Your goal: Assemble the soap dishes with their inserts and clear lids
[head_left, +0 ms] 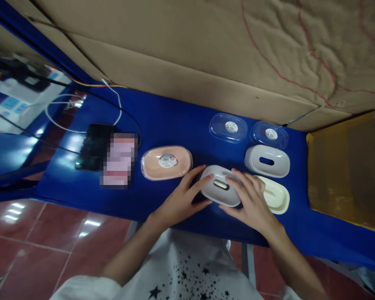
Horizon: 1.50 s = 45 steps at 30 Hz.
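Both hands, left (pixel 187 193) and right (pixel 248 198), curve their fingers around the grey slotted dish (pixel 209 191) above the blue-covered counter (pixel 162 118), backed by brown cardboard (pixel 175 54); red tiles (pixel 34 241) floor the room.

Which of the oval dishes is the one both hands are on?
The grey one nearest the table's front edge; a pale piece shows through its slot, while the other grey dish's slot shows blue.

Floor glare, blurred left edge
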Each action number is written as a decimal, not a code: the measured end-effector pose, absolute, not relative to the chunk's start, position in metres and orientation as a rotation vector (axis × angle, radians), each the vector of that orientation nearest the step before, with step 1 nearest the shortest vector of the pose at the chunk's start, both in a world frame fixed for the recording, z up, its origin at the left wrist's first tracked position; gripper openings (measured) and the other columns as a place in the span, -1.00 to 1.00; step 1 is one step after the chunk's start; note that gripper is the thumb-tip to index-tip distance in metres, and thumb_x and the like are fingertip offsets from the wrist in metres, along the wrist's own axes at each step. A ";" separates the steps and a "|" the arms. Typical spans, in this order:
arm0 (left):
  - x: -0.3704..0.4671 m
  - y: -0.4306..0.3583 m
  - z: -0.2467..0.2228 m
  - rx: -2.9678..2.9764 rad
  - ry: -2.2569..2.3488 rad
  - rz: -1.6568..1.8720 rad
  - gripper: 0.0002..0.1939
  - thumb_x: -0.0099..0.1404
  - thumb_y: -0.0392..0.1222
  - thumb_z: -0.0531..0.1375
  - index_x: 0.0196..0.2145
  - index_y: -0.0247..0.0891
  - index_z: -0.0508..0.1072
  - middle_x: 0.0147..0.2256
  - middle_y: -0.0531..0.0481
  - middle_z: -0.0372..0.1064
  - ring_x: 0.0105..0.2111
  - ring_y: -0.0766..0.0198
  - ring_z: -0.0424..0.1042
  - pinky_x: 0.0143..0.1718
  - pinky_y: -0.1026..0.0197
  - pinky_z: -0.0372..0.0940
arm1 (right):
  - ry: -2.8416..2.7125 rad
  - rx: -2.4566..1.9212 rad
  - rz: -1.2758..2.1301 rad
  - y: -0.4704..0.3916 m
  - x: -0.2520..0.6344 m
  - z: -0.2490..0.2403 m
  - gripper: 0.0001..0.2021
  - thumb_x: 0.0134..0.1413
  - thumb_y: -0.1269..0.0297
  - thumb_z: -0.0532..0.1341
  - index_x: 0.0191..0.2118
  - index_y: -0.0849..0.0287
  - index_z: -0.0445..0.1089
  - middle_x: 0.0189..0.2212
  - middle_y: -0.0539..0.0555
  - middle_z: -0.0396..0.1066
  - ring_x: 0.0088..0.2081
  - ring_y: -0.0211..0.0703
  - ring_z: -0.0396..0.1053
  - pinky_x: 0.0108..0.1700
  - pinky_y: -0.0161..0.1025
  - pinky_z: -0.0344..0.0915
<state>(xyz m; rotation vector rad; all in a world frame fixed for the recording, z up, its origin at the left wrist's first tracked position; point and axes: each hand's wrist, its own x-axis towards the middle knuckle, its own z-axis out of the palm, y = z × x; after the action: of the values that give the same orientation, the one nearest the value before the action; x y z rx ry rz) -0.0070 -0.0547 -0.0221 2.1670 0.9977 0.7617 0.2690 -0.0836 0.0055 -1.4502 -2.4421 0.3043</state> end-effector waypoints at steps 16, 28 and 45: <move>-0.014 -0.053 -0.013 2.367 0.903 0.768 -0.57 0.47 -0.23 0.35 0.21 -0.22 0.35 0.51 -0.40 -0.01 0.50 -0.23 0.13 0.38 -0.31 0.37 | -2.591 -1.324 0.203 -0.079 0.264 0.007 -0.36 0.40 -0.02 0.29 0.45 0.08 0.24 0.46 0.30 0.28 0.33 0.30 0.27 0.27 0.23 0.24; -0.015 -0.052 -0.017 2.406 0.807 0.791 -0.52 0.44 -0.26 0.38 0.23 -0.17 0.36 0.46 -0.34 0.10 0.49 -0.22 0.12 0.41 -0.38 0.31 | -2.621 -1.259 0.204 -0.081 0.265 0.012 -0.30 0.35 0.04 0.35 0.50 -0.01 0.20 0.45 0.23 0.30 0.31 0.31 0.30 0.26 0.23 0.29; -0.014 -0.041 0.005 2.421 0.833 0.671 -0.46 0.51 -0.14 0.32 0.34 -0.25 0.29 0.45 -0.37 0.13 0.46 -0.16 0.19 0.41 -0.31 0.33 | -2.446 -1.252 0.487 -0.075 0.276 0.011 -0.26 0.36 0.15 0.33 0.53 0.05 0.08 0.47 0.32 0.24 0.47 0.27 0.23 0.43 0.34 0.25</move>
<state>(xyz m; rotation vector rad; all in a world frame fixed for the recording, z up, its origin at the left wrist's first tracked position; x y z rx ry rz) -0.0136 -0.0405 0.0050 2.4210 0.8335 0.6708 0.2758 -0.0751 0.0112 -1.2519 -2.4457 0.4868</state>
